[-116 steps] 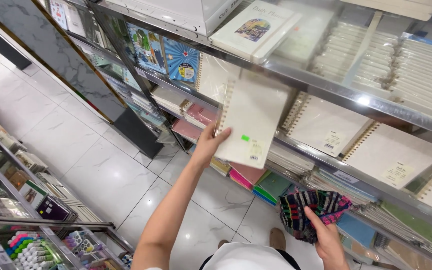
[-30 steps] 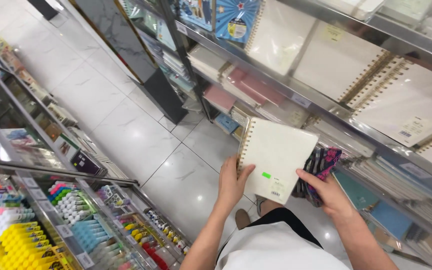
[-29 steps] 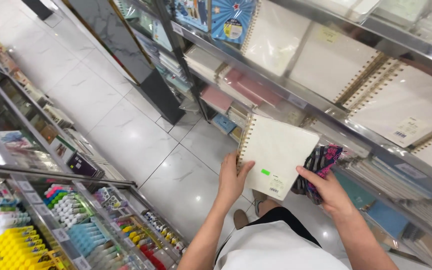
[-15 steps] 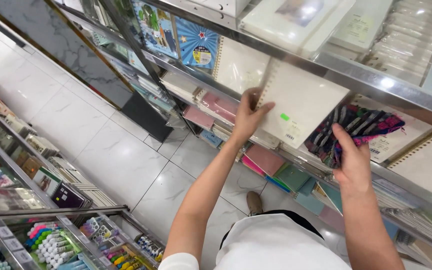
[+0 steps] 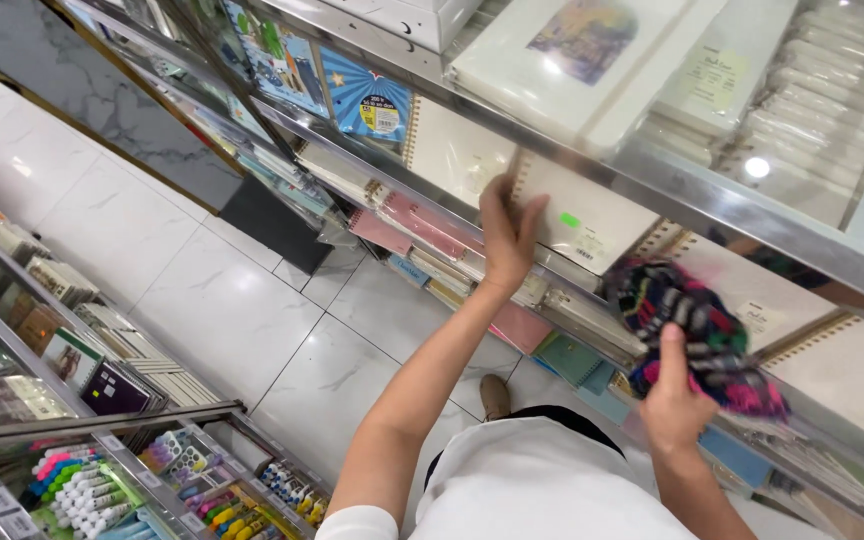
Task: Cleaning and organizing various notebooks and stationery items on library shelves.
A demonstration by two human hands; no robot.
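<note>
Nearest the camera, the right hand (image 5: 674, 400) is closed around a bunched multicoloured knitted cloth with pink and dark stripes (image 5: 697, 335), its fingers wrapped tight on the lower end and the thumb lying up the fabric; the bundle hangs just in front of the front edge of the metal shelf (image 5: 692, 205). Further out, the left hand (image 5: 505, 235) is raised to that shelf with its fingers (image 5: 497, 200) spread and pressed flat on the left part of a cream spiral-bound notebook with a small green sticker and a pale label (image 5: 580, 222), the thumb hooked over its face. The notebook leans back under the shelf edge, between 2 similar cream spiral notebooks, 1 to its left (image 5: 452, 150) and 1 to its right (image 5: 752, 290). To seat it well, I judge the hand should push from the wire spine so the cover slides straight in without snagging the neighbouring coils, keeping it square to the row and the label facing out. The cloth is best kept low and clear of the shelf edge. Beyond, pink notebooks (image 5: 407, 220) lie stacked on the lower shelf, and a blue starred cover (image 5: 367, 100) stands further left.
</note>
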